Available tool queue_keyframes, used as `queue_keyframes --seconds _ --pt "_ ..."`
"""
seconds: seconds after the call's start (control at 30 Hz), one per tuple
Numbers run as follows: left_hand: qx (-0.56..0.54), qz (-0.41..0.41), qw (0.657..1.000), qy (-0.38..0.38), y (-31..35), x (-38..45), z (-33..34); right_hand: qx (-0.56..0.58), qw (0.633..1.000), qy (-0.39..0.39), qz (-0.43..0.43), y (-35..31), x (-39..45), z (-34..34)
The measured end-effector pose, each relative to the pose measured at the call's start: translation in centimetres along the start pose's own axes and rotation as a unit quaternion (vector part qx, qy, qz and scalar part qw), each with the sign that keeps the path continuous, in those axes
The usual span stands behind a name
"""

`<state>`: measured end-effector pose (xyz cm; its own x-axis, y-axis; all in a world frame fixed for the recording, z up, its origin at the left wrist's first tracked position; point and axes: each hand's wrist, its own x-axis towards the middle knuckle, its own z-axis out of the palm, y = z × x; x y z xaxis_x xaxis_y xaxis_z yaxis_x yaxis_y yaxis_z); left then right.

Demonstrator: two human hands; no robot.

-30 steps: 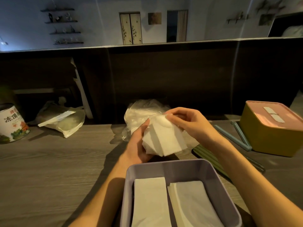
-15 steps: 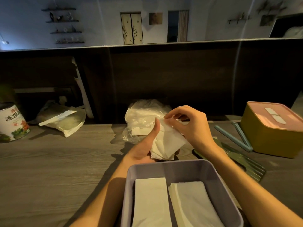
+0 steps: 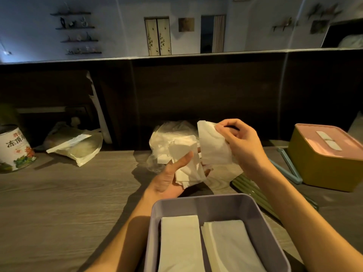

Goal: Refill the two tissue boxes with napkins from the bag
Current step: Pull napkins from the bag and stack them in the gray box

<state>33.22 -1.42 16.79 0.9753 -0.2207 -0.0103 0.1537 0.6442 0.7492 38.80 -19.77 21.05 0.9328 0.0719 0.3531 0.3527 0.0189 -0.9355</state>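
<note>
Colours on the grey-brown wood-grain worktop [image 3: 59,203]
Napkins [image 3: 213,146] white; open tissue box [image 3: 216,203] pale lilac; closed tissue box [image 3: 322,169] mustard yellow with pink lid; bag [image 3: 163,138] clear, whitish; tin [image 3: 13,148] white with dark characters, green and red print.

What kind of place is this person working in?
Probably a restaurant or tea shop service counter, though that is a guess. A wooden counter backs onto a dark partition facing a room with wall shelves; tissue boxes are being refilled with napkins, beside a printed tin.
</note>
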Motion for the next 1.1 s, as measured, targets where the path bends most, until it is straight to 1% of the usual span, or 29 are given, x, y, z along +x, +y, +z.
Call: queue_keyframes --seconds 0.07,0.1,0.13,0.17,0.23,0.27,0.33,0.4,0.43,0.53,0.6,0.67,0.8,0.93,0.97,1.03,1.1 --pt "0.005 0.014 0.999 0.042 0.1 0.5 0.0 0.021 0.997 -0.066 0.042 -0.3 -0.1 0.0" --pt "0.015 0.008 0.998 0.059 0.1 0.7 0.1 0.027 0.994 -0.095 0.05 -0.3 -0.2 0.3" --pt "0.036 0.003 0.997 0.071 0.1 0.9 0.2 0.024 0.992 -0.113 0.048 -0.1 -0.3 0.6" --pt "0.065 -0.002 0.995 0.076 0.1 1.1 0.3 0.011 0.992 -0.116 0.039 0.2 -0.4 1.0" --pt "0.102 -0.013 0.993 0.065 -0.2 1.2 0.2 -0.046 0.996 -0.082 0.007 1.0 -0.6 1.9" --pt "0.105 -0.017 0.993 0.055 -0.3 1.1 0.1 -0.079 0.995 -0.058 -0.012 1.5 -0.7 2.2" --pt "0.108 -0.022 0.992 0.059 -0.4 0.9 0.1 -0.135 0.989 -0.03 -0.047 2.3 -0.8 2.5" --pt "0.128 -0.019 0.99 0.059 -0.3 0.7 0.2 -0.165 0.983 -0.029 -0.07 2.5 -0.9 2.5" --pt "0.15 -0.019 0.987 0.055 -0.3 0.5 0.4 -0.163 0.983 -0.03 -0.074 2.5 -0.9 2.5" --pt "0.214 -0.054 0.975 0.005 -0.1 0.3 0.1 -0.145 0.987 -0.02 -0.068 2.2 -0.5 2.0" --pt "0.271 -0.06 0.961 0.002 0.1 0.2 0.0 -0.189 0.98 -0.045 -0.051 2.1 -0.3 1.6" --pt "0.307 -0.062 0.95 0.008 0.2 0.4 0.3 -0.208 0.974 -0.08 -0.036 2.0 -0.2 1.3" --pt "0.345 -0.072 0.936 -0.003 0.6 0.1 0.8 -0.175 0.981 -0.08 -0.003 1.7 -0.1 0.8" --pt "0.336 -0.066 0.94 0.003 0.4 0.4 0.0 -0.11 0.991 -0.068 0.042 1.3 -0.4 0.5" --pt "0.334 -0.065 0.94 -0.003 0.4 0.3 -0.2 -0.098 0.993 -0.054 0.043 1.3 -0.4 0.5" --pt "0.351 -0.062 0.934 0.015 0.5 0.3 -0.1 -0.079 0.996 -0.012 0.034 1.3 -0.2 0.5" --pt "0.345 -0.065 0.936 0.018 0.6 0.4 -0.1 -0.059 0.998 0.028 0.02 1.3 0.1 0.5"
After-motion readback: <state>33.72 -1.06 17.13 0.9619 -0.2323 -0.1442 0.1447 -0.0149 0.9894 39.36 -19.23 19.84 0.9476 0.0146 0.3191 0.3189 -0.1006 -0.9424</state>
